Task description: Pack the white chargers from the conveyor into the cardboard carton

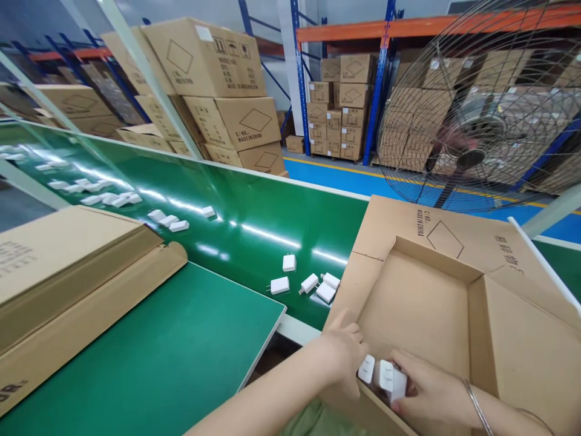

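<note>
My right hand (420, 387) reaches into an open cardboard box (424, 303) at its near side, with its fingers closed on white plug chargers (398, 385); at least one has its prongs facing up. Beside it, at the box's near left corner, my left hand (342, 348) is curled around another white charger (367, 368), also prongs up. Part of the left grip is hidden by the hand itself. Just beyond the box's left flap, several loose white chargers (309, 283) lie on the green conveyor belt (254, 242).
More chargers (118, 198) are scattered along the belt to the far left. A closed carton (68, 260) sits on a green side table (181, 339). Stacked cartons (227, 91) stand behind the belt, with a large wire fan (472, 121) behind the box.
</note>
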Demonstrator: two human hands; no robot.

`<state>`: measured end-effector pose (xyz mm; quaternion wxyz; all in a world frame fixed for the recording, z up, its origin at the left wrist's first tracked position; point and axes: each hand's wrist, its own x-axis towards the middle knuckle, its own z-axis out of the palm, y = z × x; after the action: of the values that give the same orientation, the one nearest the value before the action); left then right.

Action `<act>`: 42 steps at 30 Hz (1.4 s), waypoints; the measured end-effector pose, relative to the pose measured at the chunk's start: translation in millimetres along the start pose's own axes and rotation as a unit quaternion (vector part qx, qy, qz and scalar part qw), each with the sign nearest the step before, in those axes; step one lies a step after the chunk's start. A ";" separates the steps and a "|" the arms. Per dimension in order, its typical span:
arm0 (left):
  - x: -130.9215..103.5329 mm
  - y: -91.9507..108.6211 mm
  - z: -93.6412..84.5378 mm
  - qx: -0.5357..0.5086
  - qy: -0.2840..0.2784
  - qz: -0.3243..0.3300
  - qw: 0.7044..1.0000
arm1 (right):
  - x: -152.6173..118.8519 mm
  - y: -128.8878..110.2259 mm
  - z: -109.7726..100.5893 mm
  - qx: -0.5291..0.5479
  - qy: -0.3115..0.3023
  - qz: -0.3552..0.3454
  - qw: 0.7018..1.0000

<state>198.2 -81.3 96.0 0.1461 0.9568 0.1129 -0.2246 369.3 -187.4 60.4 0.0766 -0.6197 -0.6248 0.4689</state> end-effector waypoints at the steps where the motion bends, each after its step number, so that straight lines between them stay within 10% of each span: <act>1: -1.4 0.3 4.9 0.005 0.018 -0.002 1.000 | -0.2 3.1 4.8 0.022 0.018 -0.004 1.000; 13: -11.8 21.8 49.7 0.075 0.135 -0.042 0.987 | -21.3 -6.0 43.7 -0.045 0.075 -0.114 0.990; 27: -26.3 22.4 81.2 0.040 0.274 -0.026 0.961 | -42.7 -28.8 45.2 0.005 -0.007 -0.031 0.999; 34: -48.1 14.2 59.4 -0.118 0.301 -0.001 0.946 | -21.1 -35.8 12.3 -0.095 0.033 -0.043 0.994; 42: -36.6 -76.8 32.8 -0.107 0.261 -0.441 0.852 | 120.2 -77.0 -53.1 -0.328 0.192 -0.088 0.921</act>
<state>131.5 -26.1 67.3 0.0982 0.8087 0.5800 0.0060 324.7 -43.7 83.6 0.0283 -0.6308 -0.7688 0.1013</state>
